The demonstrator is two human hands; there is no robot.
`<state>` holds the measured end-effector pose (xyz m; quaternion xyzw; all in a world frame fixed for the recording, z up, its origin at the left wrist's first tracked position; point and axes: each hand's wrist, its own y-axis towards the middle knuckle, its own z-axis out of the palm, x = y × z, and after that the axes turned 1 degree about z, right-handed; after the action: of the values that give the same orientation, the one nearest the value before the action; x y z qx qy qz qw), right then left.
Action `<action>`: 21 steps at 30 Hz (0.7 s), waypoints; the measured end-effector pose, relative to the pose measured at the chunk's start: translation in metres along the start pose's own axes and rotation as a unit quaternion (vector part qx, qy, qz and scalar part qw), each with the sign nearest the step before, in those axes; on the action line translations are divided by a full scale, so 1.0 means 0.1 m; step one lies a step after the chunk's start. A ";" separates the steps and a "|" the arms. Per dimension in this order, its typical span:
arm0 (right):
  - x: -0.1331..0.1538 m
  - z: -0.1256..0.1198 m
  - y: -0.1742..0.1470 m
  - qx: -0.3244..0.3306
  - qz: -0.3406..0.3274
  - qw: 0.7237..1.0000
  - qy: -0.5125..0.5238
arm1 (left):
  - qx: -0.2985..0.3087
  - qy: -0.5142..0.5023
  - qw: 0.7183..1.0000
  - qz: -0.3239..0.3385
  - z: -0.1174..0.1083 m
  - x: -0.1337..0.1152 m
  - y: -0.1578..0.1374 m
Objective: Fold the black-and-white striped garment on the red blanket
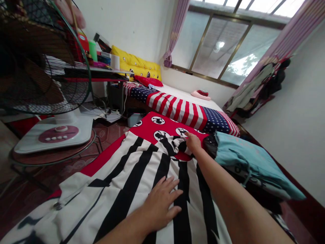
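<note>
A bed with stars-and-stripes bedding marked this home bedroom, a sliding window behind it, hanging clothes to its right.

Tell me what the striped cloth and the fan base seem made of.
Striped cloth: matte, soft fabric, probably; it creases in loose folds without shine.
Fan base: likely smooth moulded plastic, slightly glossy, judging by its rounded corners and faint sheen.

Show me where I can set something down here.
The white sheet, between the red pillow and pink folded cloth, shows bare. Nearer, some red patterned sheet shows between the striped cloth and flag-patterned cover. Crowded: the desk behind the fan, and the right side, under folded clothes.
</note>
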<state>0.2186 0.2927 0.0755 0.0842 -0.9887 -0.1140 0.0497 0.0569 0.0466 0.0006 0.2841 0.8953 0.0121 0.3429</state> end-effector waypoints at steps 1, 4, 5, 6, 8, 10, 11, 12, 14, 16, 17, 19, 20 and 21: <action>0.01 0.04 0.03 0.013 0.004 1.000 -0.007 | 0.001 -0.004 1.000 -0.002 0.00 0.00 0.00; 0.05 0.14 0.08 0.062 0.004 0.998 -0.027 | 0.005 -0.012 1.000 -0.003 -0.02 -0.01 0.00; 0.07 0.16 0.08 0.077 0.001 0.996 -0.033 | 0.006 -0.014 1.000 -0.003 -0.02 -0.01 0.00; 0.08 0.17 0.07 0.088 -0.002 0.995 -0.038 | 0.005 -0.014 1.000 -0.003 -0.02 -0.01 0.01; 0.12 0.17 0.03 0.097 -0.005 0.994 -0.049 | 0.001 -0.014 1.000 -0.001 -0.02 0.00 0.01; 0.16 0.09 -0.01 0.087 0.001 0.995 -0.058 | -0.005 -0.010 1.000 0.005 0.00 0.01 0.02; 0.18 0.02 -0.03 0.075 0.008 0.995 -0.061 | -0.007 -0.007 1.000 0.008 0.00 0.01 0.02; 0.19 -0.07 -0.04 0.057 0.016 0.996 -0.064 | -0.010 -0.003 1.000 0.011 0.01 0.02 0.02; 0.17 -0.34 -0.04 0.010 0.036 0.997 -0.070 | -0.017 0.007 1.000 0.016 0.03 0.03 0.02; 0.11 -0.66 -0.03 -0.058 0.064 0.994 -0.066 | -0.024 0.019 0.999 0.021 0.04 0.04 0.01; 0.07 -0.83 -0.03 -0.104 0.078 0.990 -0.052 | -0.030 0.024 0.999 0.025 0.04 0.04 0.01; -0.06 -1.14 -0.06 -0.206 0.097 0.974 0.011 | -0.043 0.032 0.998 0.032 0.05 0.04 0.02; -0.14 -1.28 -0.10 -0.253 0.102 0.960 0.058 | -0.052 0.034 0.998 0.034 0.06 0.04 0.02; -0.21 -1.40 -0.15 -0.288 0.101 0.946 0.112 | -0.062 0.034 0.997 0.036 0.06 0.05 0.02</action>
<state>0.2582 0.2517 0.2061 -0.0213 -0.9053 -0.3778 0.1930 0.0587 0.0498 -0.0061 0.2937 0.8931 0.0896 0.3287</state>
